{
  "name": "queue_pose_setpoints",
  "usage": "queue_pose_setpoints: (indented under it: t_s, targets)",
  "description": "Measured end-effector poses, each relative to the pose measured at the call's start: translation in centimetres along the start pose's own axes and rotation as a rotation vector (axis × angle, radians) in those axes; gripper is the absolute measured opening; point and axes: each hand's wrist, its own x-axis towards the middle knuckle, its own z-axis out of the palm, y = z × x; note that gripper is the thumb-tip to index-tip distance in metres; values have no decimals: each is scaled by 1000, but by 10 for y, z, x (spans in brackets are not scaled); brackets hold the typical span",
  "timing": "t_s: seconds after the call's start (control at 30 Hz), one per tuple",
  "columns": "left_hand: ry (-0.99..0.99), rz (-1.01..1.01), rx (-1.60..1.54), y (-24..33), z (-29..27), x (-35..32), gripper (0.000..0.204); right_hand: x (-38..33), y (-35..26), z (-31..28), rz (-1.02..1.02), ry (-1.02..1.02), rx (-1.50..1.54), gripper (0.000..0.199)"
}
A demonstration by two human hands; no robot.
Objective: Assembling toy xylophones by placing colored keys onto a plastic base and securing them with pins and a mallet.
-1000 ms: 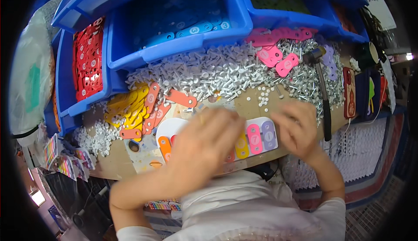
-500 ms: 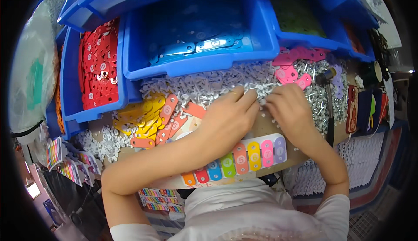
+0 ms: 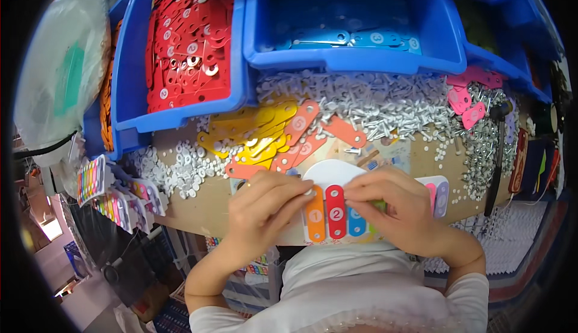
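A toy xylophone with a white base [image 3: 330, 170] and coloured metal bars lies flat in front of me. My left hand [image 3: 264, 208] is pinched at the upper end of the orange bar [image 3: 316, 215], with a small pale pin [image 3: 309, 192] at its fingertips. Beside the upper end of the red bar [image 3: 337, 214], my right hand [image 3: 394, 205] has its thumb and fingers pressed together; what they hold is hidden. That hand covers the middle bars, while part of the blue bar [image 3: 356, 223] and the purple bar [image 3: 442, 197] show.
Blue bins hold red bars [image 3: 189, 50] and blue bars [image 3: 376, 38]. Along the bench lie heaps of pins [image 3: 373, 107], white washers [image 3: 186, 167], yellow bars [image 3: 262, 131], salmon bars [image 3: 301, 125] and pink bars [image 3: 466, 107]. A hammer-like tool [image 3: 497, 152] lies at right; finished xylophones [image 3: 99, 182] stand at left.
Both hands have come back from the pin heap to the xylophone's upper edge, the left hand ending at the orange bar. My view has shifted left.
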Motion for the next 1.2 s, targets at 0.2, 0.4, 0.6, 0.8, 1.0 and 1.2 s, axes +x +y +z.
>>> queue_pose_setpoints:
  t_s: [0.2, 0.4, 0.6, 0.8, 1.0, 1.2]
  targets:
    - [-14, 58, -6, -8, 1, -2, 23, 9, 5, 19, -73, -8, -189, 18]
    - [11, 322, 285, -16, 12, -17, 36, -3, 2, 21, -299, -64, -534, 15]
    - [19, 291, 497, -3, 11, -25, 40, -18, -8, 27, -458, -90, -873, 26]
    - [-152, 348, 306, -24, -13, 40, 35, 26, 5, -12, -187, -92, -561, 16]
    - [-224, 602, 761, -26, 18, 74, 23, 54, 30, -18, -97, -290, -572, 15]
    - [-162, 563, 736, -34, 19, 68, 26, 56, 31, -16, -190, -340, -682, 13]
